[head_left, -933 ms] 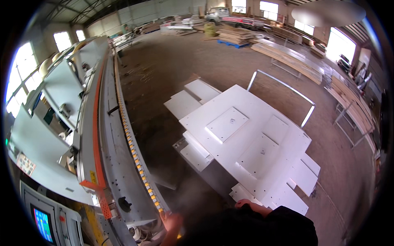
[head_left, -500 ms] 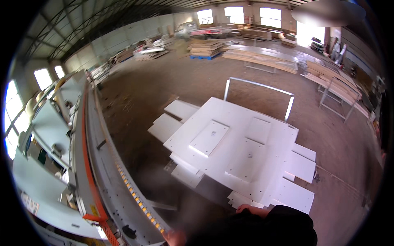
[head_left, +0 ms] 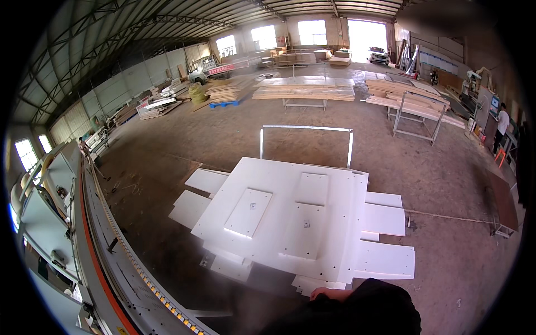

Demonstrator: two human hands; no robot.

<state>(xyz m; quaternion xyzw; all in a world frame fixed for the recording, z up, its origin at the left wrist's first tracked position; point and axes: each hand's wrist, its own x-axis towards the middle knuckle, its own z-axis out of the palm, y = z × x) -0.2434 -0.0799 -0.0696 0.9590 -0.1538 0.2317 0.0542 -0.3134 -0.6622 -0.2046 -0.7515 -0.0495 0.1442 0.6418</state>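
My right hand is at the lower middle, beyond a black sleeve. It lies over the near edge of a stack of white panels; whether it touches them I cannot tell, and its fingers are mostly hidden. Large and small flat panels make up the stack, many with small drilled holes. A loose small panel rests on top at the left, and another small panel lies right of it. Narrower panels stick out on the right side. My left hand is out of view.
A long edge-banding machine runs along my left. Behind the stack rises a metal frame. Farther off are board stacks, a rack and a truck. A person stands at the far right.
The view has swung right and up, so the panels and machine sit farther left in it. My left hand, beside the machine earlier, has left the view. My right hand stays by the panels' near edge.
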